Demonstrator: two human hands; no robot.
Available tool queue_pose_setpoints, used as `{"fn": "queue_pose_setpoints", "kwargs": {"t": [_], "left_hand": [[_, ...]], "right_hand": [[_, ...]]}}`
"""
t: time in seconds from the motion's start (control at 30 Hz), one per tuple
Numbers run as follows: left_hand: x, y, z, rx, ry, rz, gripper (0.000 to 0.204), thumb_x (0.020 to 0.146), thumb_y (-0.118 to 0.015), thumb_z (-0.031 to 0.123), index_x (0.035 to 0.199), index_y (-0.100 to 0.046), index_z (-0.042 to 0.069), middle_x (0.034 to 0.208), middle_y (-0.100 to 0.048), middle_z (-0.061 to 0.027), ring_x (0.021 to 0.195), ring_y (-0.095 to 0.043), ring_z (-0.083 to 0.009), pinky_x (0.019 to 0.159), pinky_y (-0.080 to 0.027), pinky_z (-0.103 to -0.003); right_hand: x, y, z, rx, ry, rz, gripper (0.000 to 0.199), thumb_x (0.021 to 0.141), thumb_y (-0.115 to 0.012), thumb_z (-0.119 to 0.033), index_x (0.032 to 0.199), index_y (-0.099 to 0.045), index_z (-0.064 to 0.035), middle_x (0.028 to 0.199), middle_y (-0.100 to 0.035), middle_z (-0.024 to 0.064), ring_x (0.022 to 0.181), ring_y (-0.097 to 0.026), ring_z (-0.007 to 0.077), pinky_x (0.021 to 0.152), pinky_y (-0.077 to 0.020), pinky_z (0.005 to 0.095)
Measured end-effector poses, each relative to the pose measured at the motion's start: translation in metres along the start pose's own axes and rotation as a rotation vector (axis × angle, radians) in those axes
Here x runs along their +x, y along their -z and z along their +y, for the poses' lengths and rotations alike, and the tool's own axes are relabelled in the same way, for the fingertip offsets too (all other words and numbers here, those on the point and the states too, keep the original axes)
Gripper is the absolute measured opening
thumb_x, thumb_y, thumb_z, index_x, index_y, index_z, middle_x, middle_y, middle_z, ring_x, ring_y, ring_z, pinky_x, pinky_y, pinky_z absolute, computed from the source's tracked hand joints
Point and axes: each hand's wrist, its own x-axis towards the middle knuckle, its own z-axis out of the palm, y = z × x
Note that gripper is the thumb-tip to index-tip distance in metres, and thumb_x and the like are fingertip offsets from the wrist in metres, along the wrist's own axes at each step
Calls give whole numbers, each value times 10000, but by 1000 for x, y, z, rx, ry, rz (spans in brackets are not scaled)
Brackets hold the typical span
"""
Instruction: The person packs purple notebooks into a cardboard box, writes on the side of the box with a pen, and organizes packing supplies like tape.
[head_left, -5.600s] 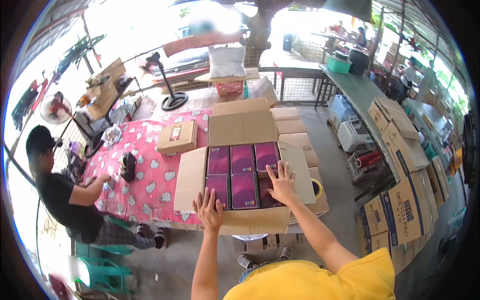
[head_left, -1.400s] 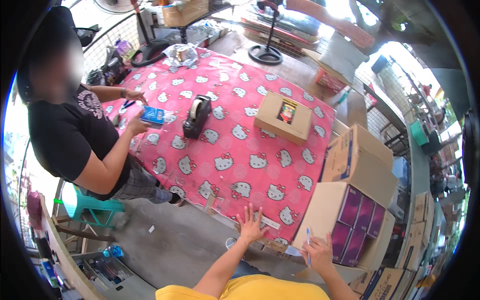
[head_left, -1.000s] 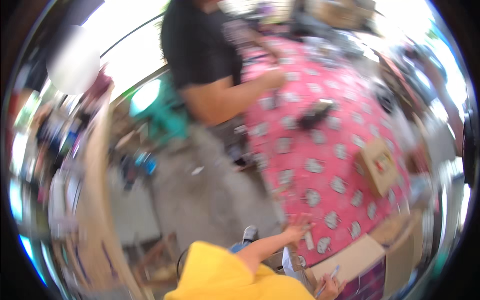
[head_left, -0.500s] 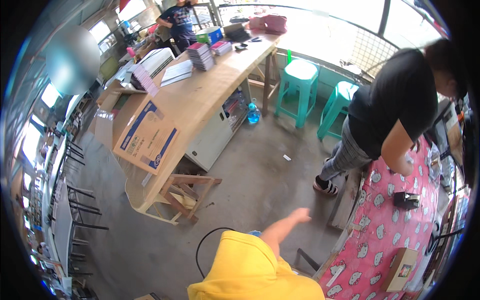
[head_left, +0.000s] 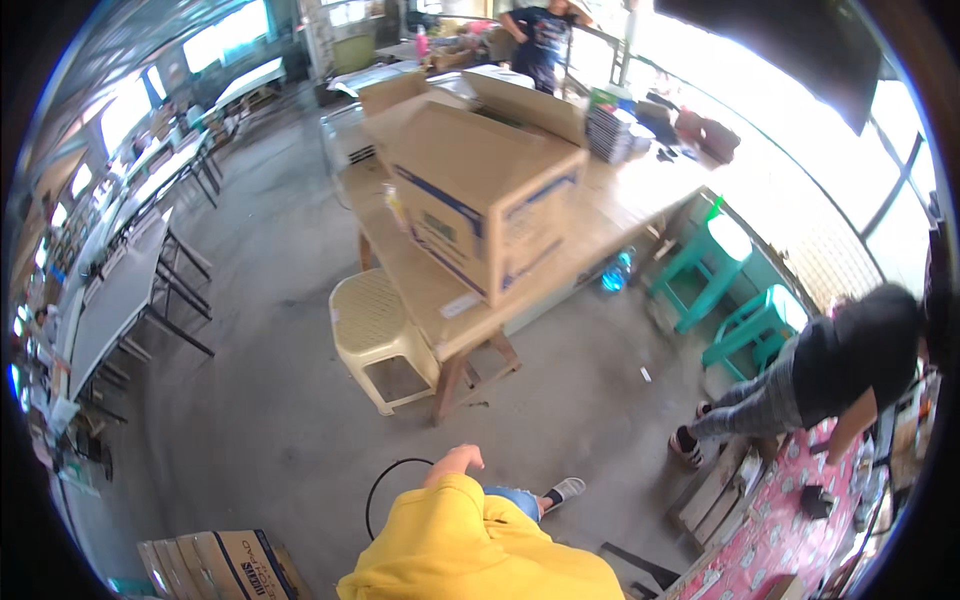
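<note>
- The fingers [head_left: 470,457] of the one hand in view hang loosely curled and hold nothing; the hand [head_left: 455,463] pokes out above the yellow sleeve [head_left: 450,530] at the lower centre of the frame. From this view I cannot tell whether it is the left or the right hand, and the other hand is out of sight.
- Nearest the hand, just to its left, a thin black cable loop [head_left: 385,490] lies on the grey concrete floor [head_left: 260,400]; the hand is not touching it.
- Just right of the hand, the person's own grey shoe [head_left: 566,489] rests on the floor.
- Above the hand, in the centre of the frame, stands a cream plastic stool [head_left: 380,335], right beside a long wooden table [head_left: 440,300].
- A big cardboard box [head_left: 480,200] with blue stripes sits on that table, its flaps open.
- At the lower left edge, flattened cardboard boxes [head_left: 215,565] stand in a row.
- At the right, a person in a black shirt [head_left: 860,360] bends over a table with a pink patterned cloth [head_left: 780,540]; a dark tape dispenser [head_left: 815,500] sits on it.
- Two teal stools [head_left: 740,290] stand by the right side of the wooden table.
- At the top centre, another person in a dark shirt [head_left: 545,35] stands at the far end of the table.
- At the left edge, folding tables [head_left: 120,290] line the hall.
</note>
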Motion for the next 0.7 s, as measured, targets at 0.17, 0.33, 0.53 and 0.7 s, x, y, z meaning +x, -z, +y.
{"fn": "queue_pose_setpoints", "kwargs": {"t": [0.17,0.33,0.53,0.7], "left_hand": [[-8,52,-127,-149,-82,103,528,812,-682,385,1227,-626,63,1289,-592,-164,1200,-564,-318,1009,-457,-440],[-17,105,-205,-304,-153,328,495,816,-664,405,1168,-651,57,1211,-622,-190,1135,-593,-333,950,-478,-443],[15,171,-290,-166,-390,288,478,827,-630,412,1092,-669,16,1159,-635,-212,1087,-604,-368,923,-487,-449],[44,224,-393,-156,-409,345,503,843,-586,441,1119,-651,25,1184,-617,-212,1135,-565,-385,960,-453,-453]], "right_hand": [[0,35,-83,218,96,172,107,842,-633,-151,877,-679,-61,814,-679,112,826,-630,285,844,-465,444],[-23,60,-215,644,344,166,90,839,-631,-115,875,-676,-45,809,-676,125,835,-628,291,852,-467,437],[-104,65,-422,958,622,-164,78,870,-603,-54,870,-667,-11,825,-677,143,795,-618,299,695,-488,383],[-161,55,-559,811,621,-625,205,906,-619,-229,940,-686,-38,896,-693,139,863,-650,317,739,-506,383]]}}
